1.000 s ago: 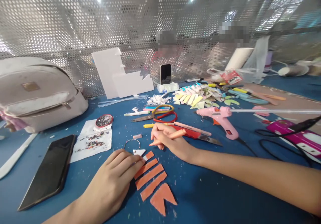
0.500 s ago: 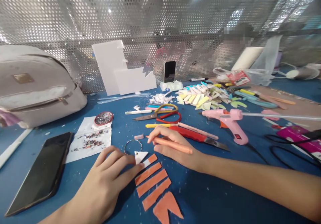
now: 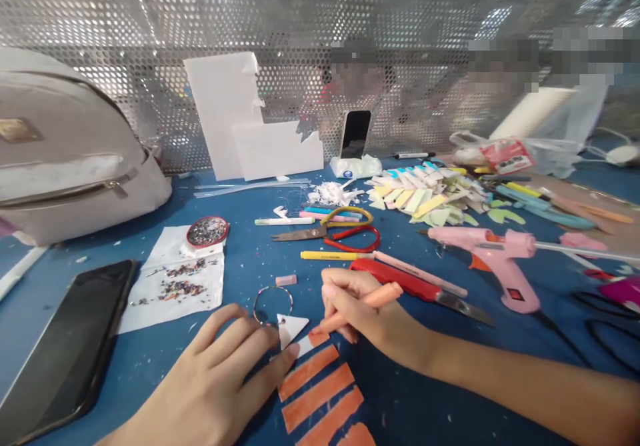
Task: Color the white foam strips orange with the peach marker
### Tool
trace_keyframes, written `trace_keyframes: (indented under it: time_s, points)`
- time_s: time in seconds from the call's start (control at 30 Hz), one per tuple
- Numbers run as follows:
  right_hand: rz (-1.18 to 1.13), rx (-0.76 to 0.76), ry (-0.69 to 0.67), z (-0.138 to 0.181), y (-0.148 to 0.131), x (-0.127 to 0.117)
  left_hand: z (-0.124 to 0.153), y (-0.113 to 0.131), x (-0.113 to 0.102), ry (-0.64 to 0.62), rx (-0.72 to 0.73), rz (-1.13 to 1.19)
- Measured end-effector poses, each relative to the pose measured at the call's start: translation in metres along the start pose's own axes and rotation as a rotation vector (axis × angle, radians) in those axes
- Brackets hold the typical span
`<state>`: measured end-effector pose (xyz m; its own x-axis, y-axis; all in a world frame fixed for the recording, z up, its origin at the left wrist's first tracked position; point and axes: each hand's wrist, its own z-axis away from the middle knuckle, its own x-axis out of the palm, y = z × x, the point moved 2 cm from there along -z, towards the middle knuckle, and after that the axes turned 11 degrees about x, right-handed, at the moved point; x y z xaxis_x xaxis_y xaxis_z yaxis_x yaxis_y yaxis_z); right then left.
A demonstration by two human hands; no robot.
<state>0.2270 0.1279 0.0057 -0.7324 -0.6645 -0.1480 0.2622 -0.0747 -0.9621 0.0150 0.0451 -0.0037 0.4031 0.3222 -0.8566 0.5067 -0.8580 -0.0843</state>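
Note:
My right hand (image 3: 367,313) is closed around an orange marker (image 3: 384,295), its tip touching the orange end of a small white strip (image 3: 306,345). My left hand (image 3: 207,376) lies spread on the table, thumb and fingertips pressing on that strip and beside a white triangle (image 3: 294,328). A thin beaded ring (image 3: 291,303) lies just behind the triangle. Orange-coloured strips (image 3: 318,398) lie in a row nearer to me, with another orange piece (image 3: 357,435) cut off by the frame edge. Farther back rests a pale marker cap (image 3: 286,280).
Scissors (image 3: 300,234), a red utility knife (image 3: 420,287) and a pink glue gun (image 3: 500,249) lie beyond my right hand. On the left are a dark phone (image 3: 65,346), a paper with bits (image 3: 203,299) and a backpack (image 3: 60,159). Paper pieces (image 3: 430,196) are heaped behind.
My right hand has turned the orange marker tip-down and brought it onto the strip. The left hand stays on the strip. My view has shifted slightly.

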Motion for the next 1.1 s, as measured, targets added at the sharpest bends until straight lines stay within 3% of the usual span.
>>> trace_keyframes:
  time_s: [0.27,0.43,0.57,0.8,0.93,1.1]
  points:
    - [0.058,-0.055,-0.036,-0.003,0.010,0.002,-0.004,-0.001,-0.001,0.021,-0.038,0.018]
    - [0.057,-0.064,-0.050,-0.001,0.011,0.003,-0.008,-0.005,-0.014,-0.138,0.015,0.041]
    - [0.076,-0.049,-0.053,-0.002,0.012,0.002,-0.010,-0.007,-0.016,-0.152,0.052,0.023]
    - [0.097,-0.065,-0.061,-0.003,0.008,0.002,-0.005,0.001,-0.004,0.023,-0.044,0.025]
    - [-0.006,-0.019,-0.119,-0.002,0.008,0.004,-0.003,0.001,0.001,0.013,-0.055,0.036]
    - [0.043,-0.030,-0.102,-0.003,0.008,0.002,-0.003,0.000,0.002,0.005,-0.044,0.029]
